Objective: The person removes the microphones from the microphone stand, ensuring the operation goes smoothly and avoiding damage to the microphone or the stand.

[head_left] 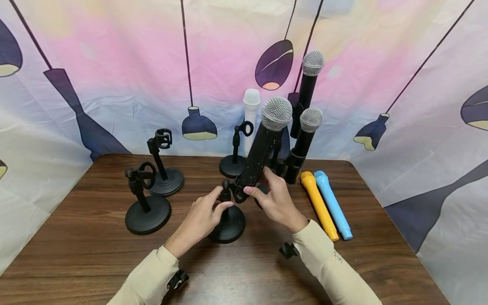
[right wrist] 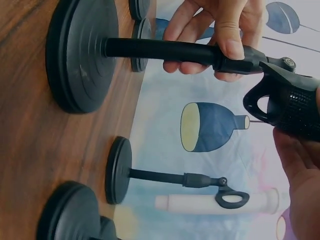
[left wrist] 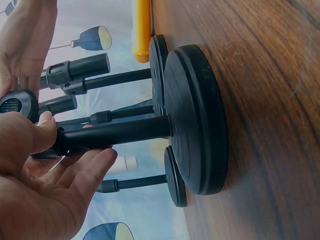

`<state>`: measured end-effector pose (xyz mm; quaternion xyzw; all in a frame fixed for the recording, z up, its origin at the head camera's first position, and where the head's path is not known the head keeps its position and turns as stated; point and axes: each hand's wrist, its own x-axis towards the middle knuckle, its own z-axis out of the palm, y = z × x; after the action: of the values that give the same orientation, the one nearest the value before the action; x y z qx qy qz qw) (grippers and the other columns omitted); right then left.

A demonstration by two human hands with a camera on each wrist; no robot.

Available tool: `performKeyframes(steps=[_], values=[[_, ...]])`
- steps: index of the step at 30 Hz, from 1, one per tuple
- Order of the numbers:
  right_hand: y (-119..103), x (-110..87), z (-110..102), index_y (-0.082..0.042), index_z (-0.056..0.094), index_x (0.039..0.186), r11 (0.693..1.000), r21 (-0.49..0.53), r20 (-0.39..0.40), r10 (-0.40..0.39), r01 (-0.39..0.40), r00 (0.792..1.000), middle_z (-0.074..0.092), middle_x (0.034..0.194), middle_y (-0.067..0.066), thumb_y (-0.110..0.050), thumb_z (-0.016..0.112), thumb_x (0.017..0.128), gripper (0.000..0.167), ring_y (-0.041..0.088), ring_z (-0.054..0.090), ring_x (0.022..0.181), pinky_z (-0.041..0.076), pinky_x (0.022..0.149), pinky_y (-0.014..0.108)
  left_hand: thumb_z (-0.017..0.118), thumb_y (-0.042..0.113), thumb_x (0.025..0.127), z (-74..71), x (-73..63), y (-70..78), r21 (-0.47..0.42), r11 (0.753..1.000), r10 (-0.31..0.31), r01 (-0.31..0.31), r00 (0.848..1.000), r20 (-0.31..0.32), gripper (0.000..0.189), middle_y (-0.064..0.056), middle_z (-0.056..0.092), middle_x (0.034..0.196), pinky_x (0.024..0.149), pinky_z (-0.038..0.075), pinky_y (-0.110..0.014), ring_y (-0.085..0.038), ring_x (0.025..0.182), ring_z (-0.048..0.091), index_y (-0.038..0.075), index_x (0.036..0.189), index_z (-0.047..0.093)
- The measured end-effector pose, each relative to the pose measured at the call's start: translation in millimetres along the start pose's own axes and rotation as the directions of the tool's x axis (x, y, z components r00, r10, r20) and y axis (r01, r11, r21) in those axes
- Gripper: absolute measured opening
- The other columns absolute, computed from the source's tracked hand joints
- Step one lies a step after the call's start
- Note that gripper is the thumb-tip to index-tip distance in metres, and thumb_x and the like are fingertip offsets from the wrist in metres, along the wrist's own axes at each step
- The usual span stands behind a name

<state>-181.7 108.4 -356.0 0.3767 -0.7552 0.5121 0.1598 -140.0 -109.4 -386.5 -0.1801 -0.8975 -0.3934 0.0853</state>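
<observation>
A black microphone [head_left: 263, 146] with a silver mesh head tilts up to the right above a black desk stand [head_left: 228, 226]. My right hand [head_left: 280, 201] grips its lower body between thumb and fingers. That lower end lies at the stand's clip [right wrist: 260, 100]; how deep it sits in it I cannot tell. Lower and to the left, my left hand [head_left: 203, 218] pinches the stand's pole just under the clip joint, thumb in front and fingers behind, as the left wrist view shows. The round base [left wrist: 195, 120] rests on the table.
Two bare stands [head_left: 148, 215] are at the left. Behind, a white microphone [head_left: 251, 110] stands by another stand [head_left: 232, 165]. Two black microphones [head_left: 305, 135] [head_left: 308, 84] rise at the right, near a yellow microphone [head_left: 320, 207] and a blue microphone [head_left: 334, 207] lying on the wooden table [head_left: 267, 271].
</observation>
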Motion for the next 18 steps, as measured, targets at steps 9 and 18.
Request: performKeyframes(steps=[9,18], values=[[-6.0,3.8,-4.3,0.001,0.045,0.143,0.999,-0.030,0.054,-0.015,0.017,0.998,0.066,0.121,0.016,-0.004,0.067,0.098,0.050,0.023,0.070,0.106,0.055,0.090,0.035,0.062,0.023,0.103,0.2,0.2,-0.4,-0.006,1.000,0.000,0.000,1.000,0.008,0.012,0.004,0.048,0.064,0.054,0.038,-0.027,-0.009,0.052,0.042,0.015,0.109,0.056],[-10.0,7.9,-8.0,0.003,0.041,0.142,0.999,-0.045,0.099,0.009,-0.004,0.995,0.065,0.123,0.017,-0.007,0.063,0.101,0.048,0.023,0.069,0.107,0.056,0.089,0.035,0.062,0.022,0.103,-0.1,0.1,-1.1,-0.017,1.000,0.021,-0.021,1.000,-0.007,0.012,-0.004,0.061,0.074,0.056,0.040,-0.028,-0.010,0.056,0.045,0.014,0.111,0.057]])
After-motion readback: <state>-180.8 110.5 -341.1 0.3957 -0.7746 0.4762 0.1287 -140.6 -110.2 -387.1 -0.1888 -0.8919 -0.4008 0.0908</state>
